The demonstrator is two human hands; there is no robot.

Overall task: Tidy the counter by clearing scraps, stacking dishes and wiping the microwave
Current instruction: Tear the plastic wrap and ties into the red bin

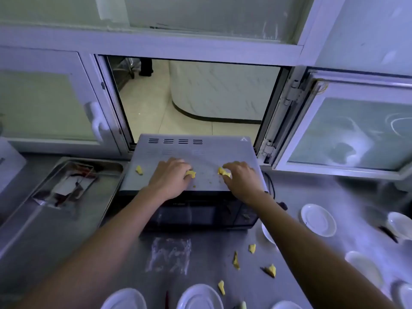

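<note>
The microwave [196, 161] has a matt grey metal top with punched vent slots and a glossy dark glass front. Around it, the counter [223, 264] is brushed steel with a dull sheen. Left of the microwave lies a shiny steel tray [107, 172]; in front, crinkled clear plastic film [169, 255]; to the right, glossy white ceramic saucers [318, 219].

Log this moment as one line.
left hand pinches yellow scrap | right hand pinches scrap | on microwave | dishes unstacked
</note>
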